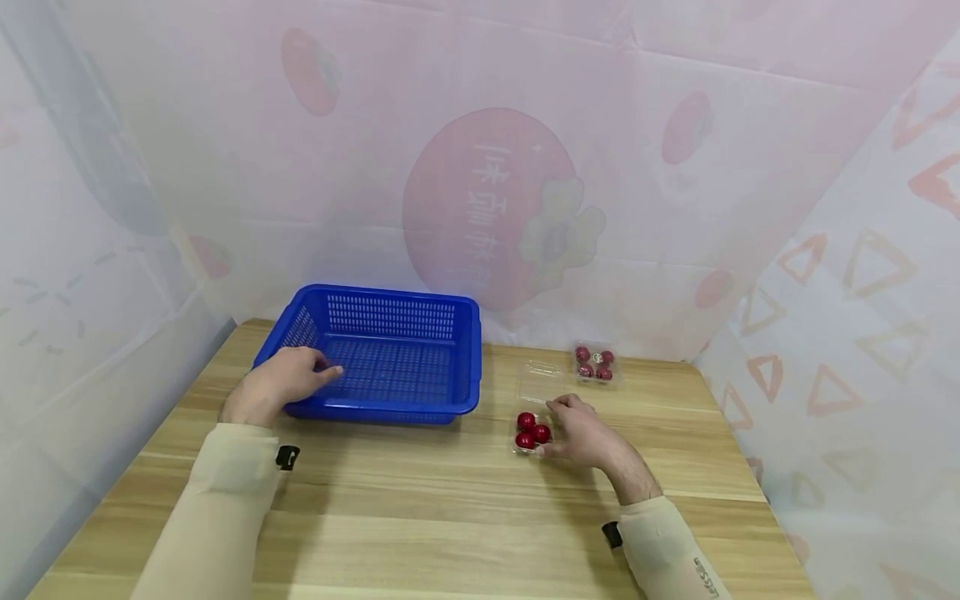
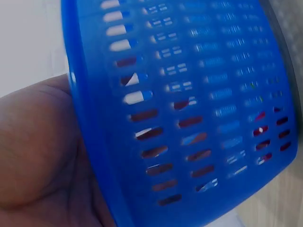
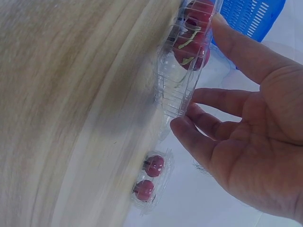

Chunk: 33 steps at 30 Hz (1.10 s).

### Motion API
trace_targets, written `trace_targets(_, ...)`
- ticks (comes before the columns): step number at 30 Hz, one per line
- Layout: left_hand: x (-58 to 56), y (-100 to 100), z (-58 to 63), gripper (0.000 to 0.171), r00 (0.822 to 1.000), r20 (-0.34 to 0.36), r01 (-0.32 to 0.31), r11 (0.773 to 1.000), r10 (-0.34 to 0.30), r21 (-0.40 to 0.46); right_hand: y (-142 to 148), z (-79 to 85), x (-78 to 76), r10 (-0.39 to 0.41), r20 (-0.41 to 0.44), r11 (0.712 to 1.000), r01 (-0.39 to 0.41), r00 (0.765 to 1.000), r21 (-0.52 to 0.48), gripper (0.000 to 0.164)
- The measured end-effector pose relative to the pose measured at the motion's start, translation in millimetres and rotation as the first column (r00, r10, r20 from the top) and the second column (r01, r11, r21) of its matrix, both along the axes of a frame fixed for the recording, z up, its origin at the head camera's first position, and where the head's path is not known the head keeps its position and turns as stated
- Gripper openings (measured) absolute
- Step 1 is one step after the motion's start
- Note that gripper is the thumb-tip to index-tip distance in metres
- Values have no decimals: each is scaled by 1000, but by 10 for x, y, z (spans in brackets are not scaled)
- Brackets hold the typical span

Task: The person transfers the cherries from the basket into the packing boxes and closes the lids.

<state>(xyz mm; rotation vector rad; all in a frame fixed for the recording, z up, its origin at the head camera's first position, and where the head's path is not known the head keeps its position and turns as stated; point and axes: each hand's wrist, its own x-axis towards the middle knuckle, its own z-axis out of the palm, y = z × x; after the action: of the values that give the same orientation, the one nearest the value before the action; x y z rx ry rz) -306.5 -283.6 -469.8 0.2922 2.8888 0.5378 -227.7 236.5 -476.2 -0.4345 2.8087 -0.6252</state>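
My right hand holds the right side of an open clear plastic box, thumb and fingertips at its edges. Three red cherries sit inside, and its lid lies folded back toward the wall. My left hand reaches over the left rim of a blue plastic basket, thumb pointing inward. Its other fingers are mostly hidden, and I cannot tell whether they hold anything. In the left wrist view, red and bits of green show through the slots of the basket wall.
Behind and right of the open box, a closed clear box with several cherries stands close to the back wall. The wooden table ends at a printed cloth wall, with more cloth on both sides.
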Motion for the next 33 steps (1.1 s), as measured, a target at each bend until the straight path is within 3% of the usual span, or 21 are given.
trace_targets(3, -132, -91, -107, 65, 996, 79, -28, 999, 31, -43, 1, -5, -2, -1, 2, 1000, 1, 1000, -1, 88)
trace_targets(9, -403, -248, -336, 67, 984, 177, 4, 994, 16, -110, 4, -7, 1, -6, 8, 1000, 6, 1000, -9, 88)
trace_targets(13, -471, -284, -383, 63, 979, 202, 17, 992, 9, -126, 4, -3, 5, -7, 9, 1000, 7, 1000, -12, 88)
trace_targets(19, -324, -169, -213, 45, 971, 241, 25, 995, -1, -97, 2, 5, 6, -16, 20, 1000, 16, 1000, -15, 88)
trace_targets(24, -106, -30, 86, 24, 963, 269, 4, 997, 18, -82, 3, 3, 2, -20, 22, 1000, 20, 1000, -12, 87)
trace_targets(28, 41, 82, 302, 18, 960, 279, 11, 997, 9, -72, 6, -2, -3, -19, 20, 1000, 19, 1000, -14, 88)
trace_targets(33, 85, 129, 368, 11, 958, 286, 24, 997, -2, -75, 11, -15, -11, -19, 20, 1000, 19, 1000, -17, 88)
